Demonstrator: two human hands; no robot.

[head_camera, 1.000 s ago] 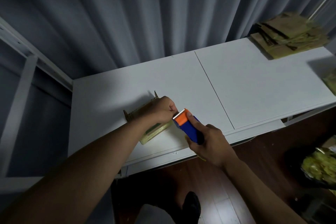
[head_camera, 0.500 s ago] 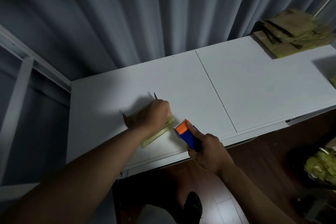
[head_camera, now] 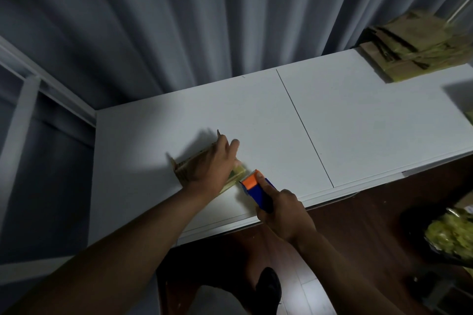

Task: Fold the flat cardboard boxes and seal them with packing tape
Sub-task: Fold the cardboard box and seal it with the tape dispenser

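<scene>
Two hands: left hand (head_camera: 213,165) flat on box (head_camera: 183,170); right hand (head_camera: 285,208) grips dispenser (head_camera: 256,190) beside.

A dim home room used for packing: grey curtains (head_camera: 179,20) hang behind a white tabletop (head_camera: 358,123), dark wood floor (head_camera: 358,225) at lower right, a stack of flat cardboard boxes (head_camera: 414,46) at upper right.

The left hand (head_camera: 213,161) covers most of the small cardboard box (head_camera: 180,170), hiding its top. The stack of flat boxes (head_camera: 414,46) on the bench (head_camera: 358,123) is motion-blurred. The frame's right edge cuts off a blurred yellow-green heap (head_camera: 450,235).
</scene>
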